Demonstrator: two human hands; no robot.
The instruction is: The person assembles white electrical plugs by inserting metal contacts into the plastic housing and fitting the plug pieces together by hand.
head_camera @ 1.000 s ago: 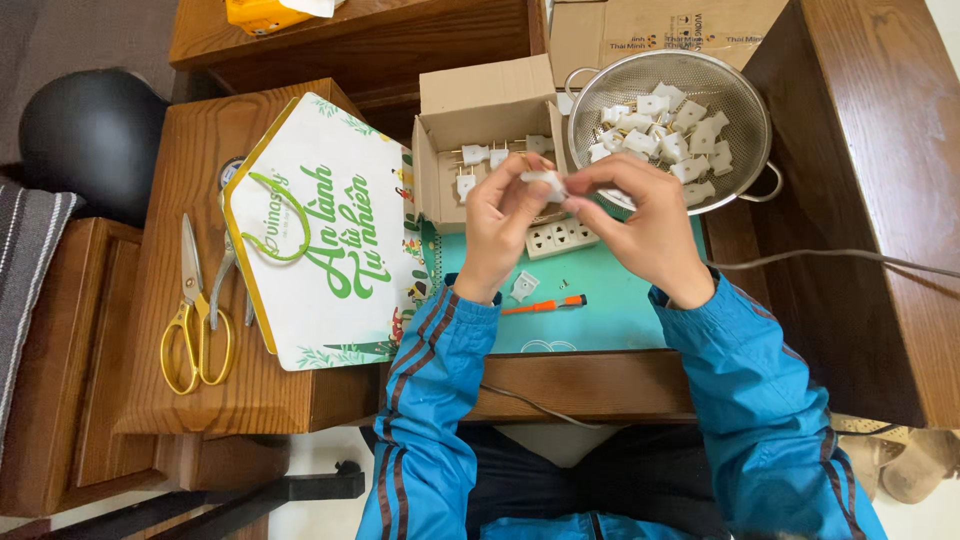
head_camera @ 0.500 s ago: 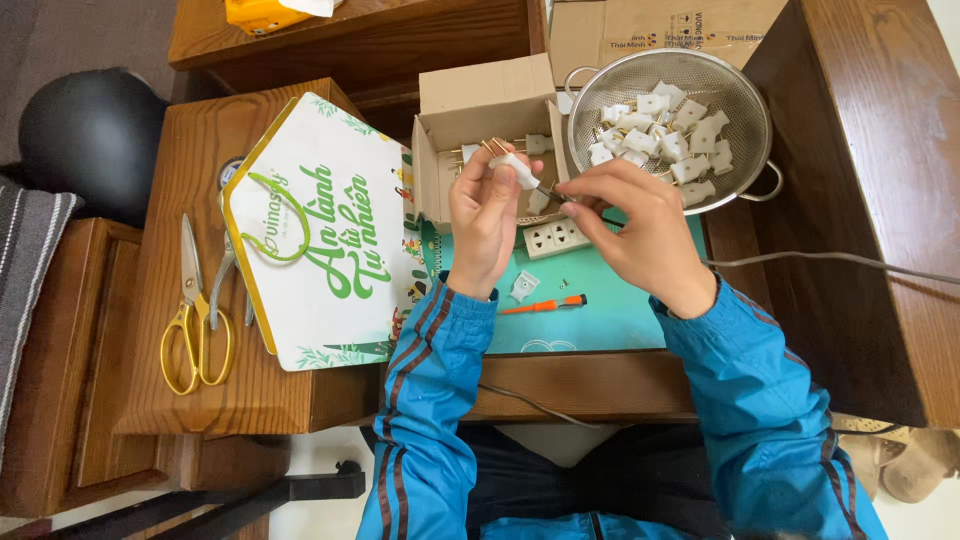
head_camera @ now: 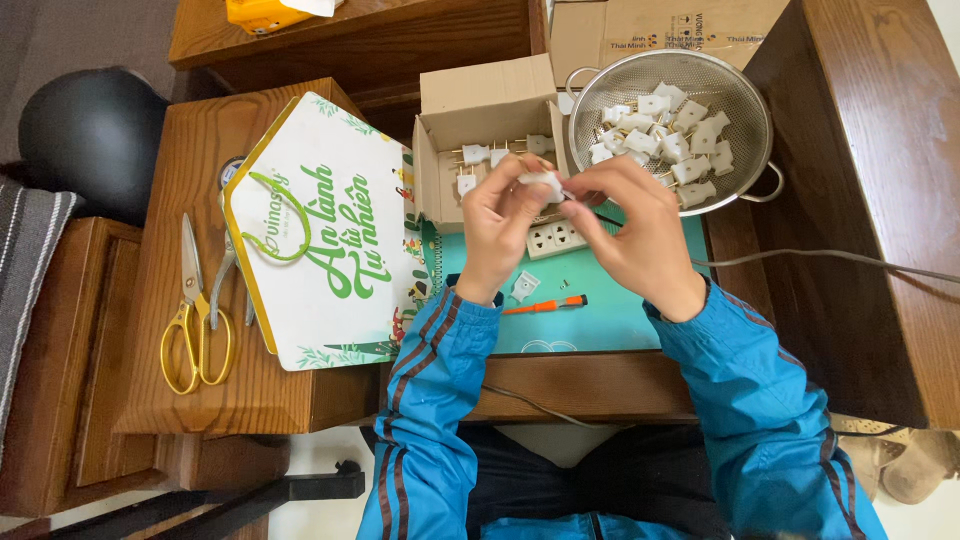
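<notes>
both hands meet over the teal mat (head_camera: 610, 320) on the wooden surface (head_camera: 600, 385), between the cardboard box (head_camera: 487, 105) and the metal colander (head_camera: 745, 100). left hand (head_camera: 500, 225) and right hand (head_camera: 635, 225) pinch one small white plastic plug part (head_camera: 545, 181) between their fingertips, held just above the white socket strip (head_camera: 555, 239); both sets of fingers are clenched on it, exact grip partly hidden. the box is open-topped, plain brown corrugated card, with a few white plugs (head_camera: 478, 155) in it, thin metal prongs showing. the colander is round fine steel mesh with a loop handle and holds a heap of the same white plugs (head_camera: 665, 135), blocky and glossy. on the mat near the left wrist: one loose white piece (head_camera: 524, 288) and a slim orange screwdriver (head_camera: 545, 305) lying flat, just beside each other. a grey cable (head_camera: 830, 258) runs off the right side. left of the mat a house-shaped white paper bag (head_camera: 320, 240) with green lettering and a green cord handle lies flat on a wooden stool. beside it, scissors (head_camera: 195, 310) with yellow handles and steel blades. blue jacket sleeves (head_camera: 430, 400) with dark stripes.
</notes>
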